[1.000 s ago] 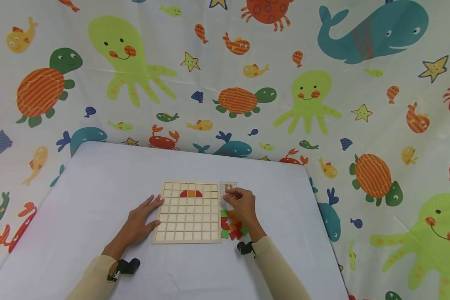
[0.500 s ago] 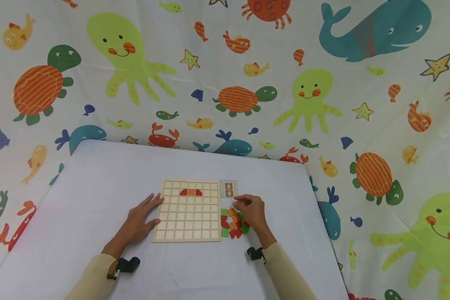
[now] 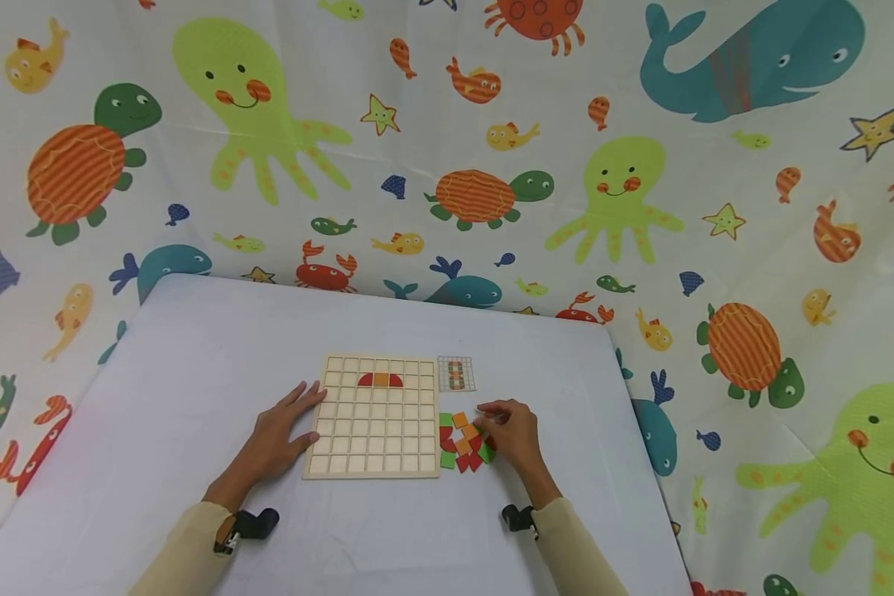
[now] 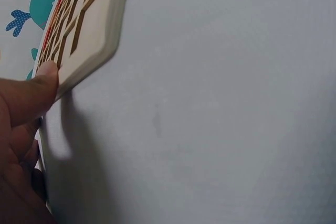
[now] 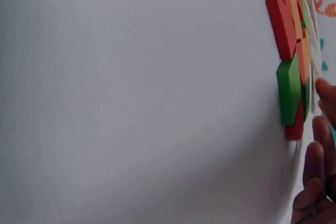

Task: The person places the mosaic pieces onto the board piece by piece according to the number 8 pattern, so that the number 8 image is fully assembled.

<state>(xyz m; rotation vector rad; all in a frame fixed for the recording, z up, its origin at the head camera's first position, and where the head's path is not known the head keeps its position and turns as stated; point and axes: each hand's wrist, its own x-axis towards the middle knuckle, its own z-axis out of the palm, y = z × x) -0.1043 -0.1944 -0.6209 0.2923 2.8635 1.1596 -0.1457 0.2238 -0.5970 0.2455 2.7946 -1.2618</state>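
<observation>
In the head view a wooden grid board [image 3: 358,431] lies on the table, holding two red rounded pieces and an orange square [image 3: 381,380] in one upper row. My left hand [image 3: 274,434] rests along the board's left edge with fingers spread; the left wrist view shows the thumb [image 4: 48,72] on its rim. Beside the board's lower right lies a small pile of red, green and orange blocks [image 3: 474,461]. Over the pile's right side is my right hand [image 3: 517,432], fingers loosely bent. From the right wrist, its fingertips appear near a green block [image 5: 289,93], with nothing visible between them.
A small gridded pattern card [image 3: 457,374] lies flat just right of the board's top corner. White cloth [image 3: 387,538] covers the table. Behind its far edge hangs a curtain [image 3: 417,91] printed with sea animals.
My right hand has drawn back from the pattern card, down and to the right, to the block pile, uncovering the card. The left hand stays on the board.
</observation>
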